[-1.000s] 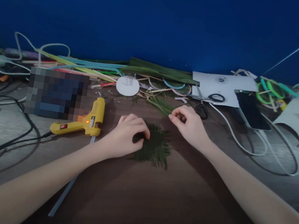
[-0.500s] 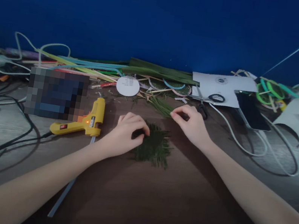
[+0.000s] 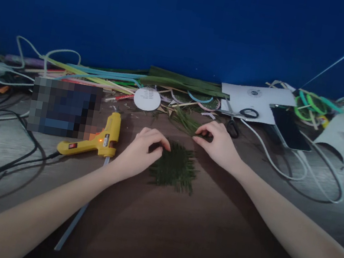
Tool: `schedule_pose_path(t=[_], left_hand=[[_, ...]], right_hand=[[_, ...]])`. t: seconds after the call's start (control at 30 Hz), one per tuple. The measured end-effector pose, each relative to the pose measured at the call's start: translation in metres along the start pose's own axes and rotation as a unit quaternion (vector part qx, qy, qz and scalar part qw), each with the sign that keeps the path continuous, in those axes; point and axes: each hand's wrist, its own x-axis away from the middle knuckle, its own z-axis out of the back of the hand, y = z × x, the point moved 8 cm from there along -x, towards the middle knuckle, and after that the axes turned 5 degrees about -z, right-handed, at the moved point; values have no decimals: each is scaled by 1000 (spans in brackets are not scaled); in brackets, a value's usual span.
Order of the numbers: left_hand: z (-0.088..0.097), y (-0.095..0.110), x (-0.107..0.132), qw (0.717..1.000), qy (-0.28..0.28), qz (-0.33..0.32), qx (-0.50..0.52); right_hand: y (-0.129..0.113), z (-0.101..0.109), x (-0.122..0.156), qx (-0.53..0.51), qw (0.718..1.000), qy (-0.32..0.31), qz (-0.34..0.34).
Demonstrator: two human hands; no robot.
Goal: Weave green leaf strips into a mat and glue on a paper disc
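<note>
A small woven mat [image 3: 175,167] of dark green leaf strips with ragged ends lies flat in front of me. My left hand [image 3: 141,154] is at its upper left edge, thumb and forefinger apart and curved, with nothing seen between them. Beyond the mat lies a loose bundle of thin green leaf strips [image 3: 184,121]. My right hand [image 3: 218,144] has thumb and forefinger around the near right end of this bundle; how many strips are between them I cannot make out.
A yellow hot glue gun [image 3: 111,134] with a lit orange light lies on the left, a clear glue stick [image 3: 71,226] trailing from it. Scissors [image 3: 232,127], a white paper [image 3: 252,99], a phone [image 3: 290,129] and a round white card [image 3: 147,99] are at the back. Black cables [image 3: 27,153] run left.
My right hand's fingertips have shifted slightly left and parted a little at the strips, which have moved slightly. My left forefinger has drawn back a little from the mat.
</note>
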Motion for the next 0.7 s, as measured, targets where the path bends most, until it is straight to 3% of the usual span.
schedule_pose_path(t=[0.33,0.5,0.7], left_hand=[[4,-6,1,1000,19,17,11],[4,-7,2,999,28,19,16],[4,-7,0,999,30,21,14]], right_hand=[[21,18,-3,-45,992,88,-79],[15,28,-3,-10,990,136,-38],[-6,10,-2,17,998,57,17]])
